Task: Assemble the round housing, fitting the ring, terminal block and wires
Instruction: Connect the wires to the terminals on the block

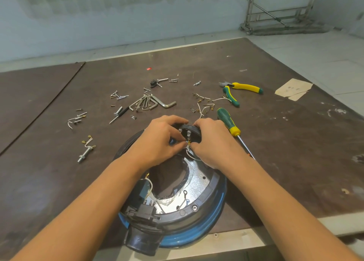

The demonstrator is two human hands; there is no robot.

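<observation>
Round housing (206, 197) sits at the near edge of the desk (285, 146). At its far rim, left hand (157, 140) and right hand (214, 142), fingers curled, pinch a white wire (188, 145). Risk: the small terminal slips free or seats crooked; view obstructed.

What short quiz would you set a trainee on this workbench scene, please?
1. True or false: the left hand and right hand both pinch at a wire terminal at the far edge of the round housing.
2. Where does the screwdriver lie? A) inside the round housing; B) on the table, just right of the right hand; C) among the hex keys.
3. Fill in: the yellow-and-green ____ lie on the table beyond the screwdriver.
Key: 1 true; 2 B; 3 pliers.
</observation>
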